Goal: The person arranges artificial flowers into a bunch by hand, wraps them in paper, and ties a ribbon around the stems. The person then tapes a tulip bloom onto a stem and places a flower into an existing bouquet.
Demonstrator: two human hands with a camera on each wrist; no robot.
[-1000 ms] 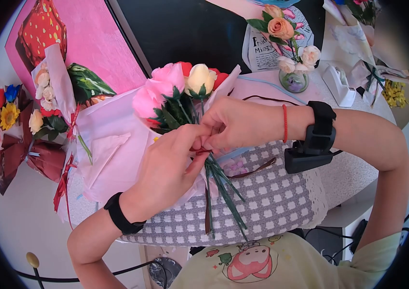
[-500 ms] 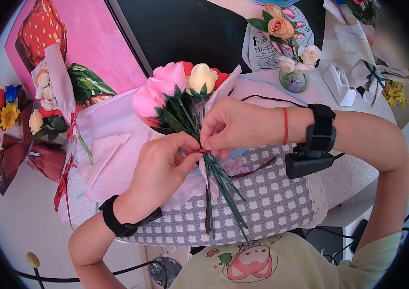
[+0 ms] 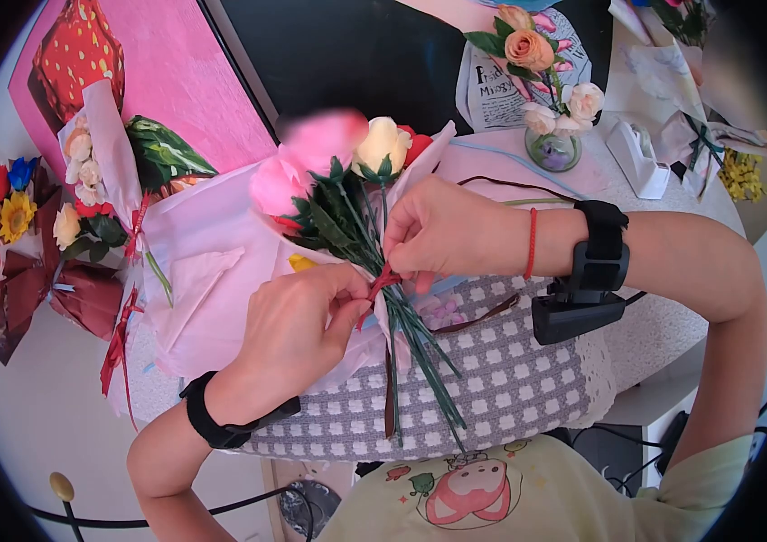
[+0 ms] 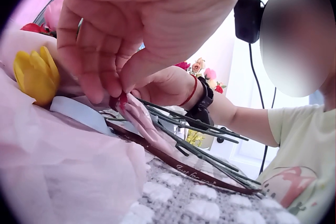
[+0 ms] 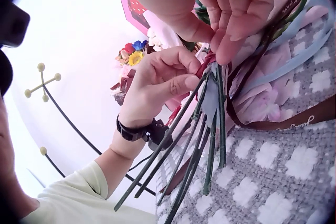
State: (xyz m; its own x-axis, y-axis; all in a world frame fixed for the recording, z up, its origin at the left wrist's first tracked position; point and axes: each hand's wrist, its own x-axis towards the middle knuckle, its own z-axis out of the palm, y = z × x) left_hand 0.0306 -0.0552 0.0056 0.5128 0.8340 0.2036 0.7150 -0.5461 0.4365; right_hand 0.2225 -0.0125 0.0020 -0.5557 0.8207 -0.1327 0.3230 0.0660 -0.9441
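A bouquet in pale pink paper lies at the middle of the head view, with pink flowers, a cream rose and green stems. Round its neck sits a red ribbon. My left hand pinches one side of this ribbon between thumb and fingers. On the other side, my right hand pinches the ribbon close against the stems; its fingertips partly cover the knot area. From the right wrist view, both hands meet at the ribbon above the spread stems.
Under the stems is a grey-and-white checked cloth. Brown ribbon lies by the stems. A yellow tulip rests on pink paper. A glass vase and white tape dispenser stand at back right; wrapped bouquets lie left.
My hands have drawn slightly apart, the left one down and to the left. More of the red ribbon round the stems now shows between them.
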